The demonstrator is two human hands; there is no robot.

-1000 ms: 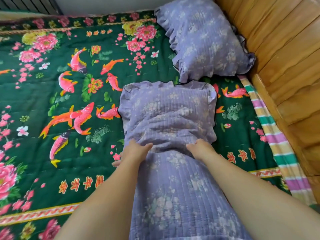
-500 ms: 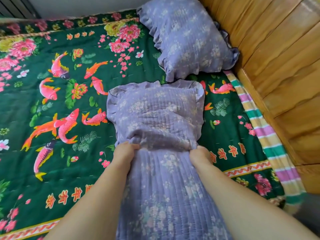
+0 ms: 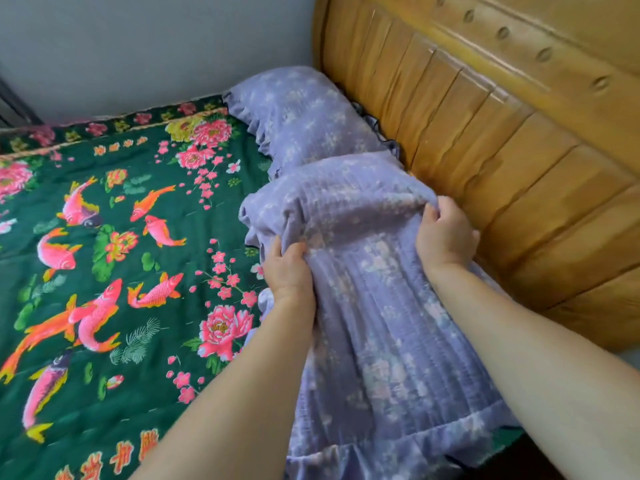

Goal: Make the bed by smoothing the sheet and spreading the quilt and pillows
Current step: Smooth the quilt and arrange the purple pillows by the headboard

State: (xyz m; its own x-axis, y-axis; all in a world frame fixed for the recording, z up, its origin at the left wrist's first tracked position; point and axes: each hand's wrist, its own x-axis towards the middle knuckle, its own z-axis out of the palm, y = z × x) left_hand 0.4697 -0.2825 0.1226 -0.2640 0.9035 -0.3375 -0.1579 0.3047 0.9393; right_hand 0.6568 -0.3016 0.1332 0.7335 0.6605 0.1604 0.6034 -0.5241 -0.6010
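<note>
1. The sheet [image 3: 104,271] covers the bed: one dark green quilted cloth, printed with pink and orange fish, pink peonies and small blossoms. A row of orange Chinese characters runs along its near border; I cannot read them.
2. The headboard [image 3: 519,150] stands along the right side: one piece of glossy honey-coloured wood, with vertical slats below a carved rail bearing oval notches.
3. One grey wall [image 3: 138,46] rises behind the bed's far edge.
4. There are two pillows, both lilac with a faint pale floral print and ruffled edging.
   - The near pillow [image 3: 363,323] is stitched in fine quilted rows. Its long body lies at the bed's right side, just beside the headboard, its far end bunched and lifted between the hands.
   - The far pillow [image 3: 304,123] sits in the corner where wall and headboard meet, leaning against the headboard and touching the near pillow's raised end.
5. Two bare hands hold the near pillow.
   - The left hand [image 3: 289,271] grips its left side, fingers curled into the fabric.
   - The right hand [image 3: 446,237] grips its right side beside the headboard, fingers clamped on a fold.
</note>
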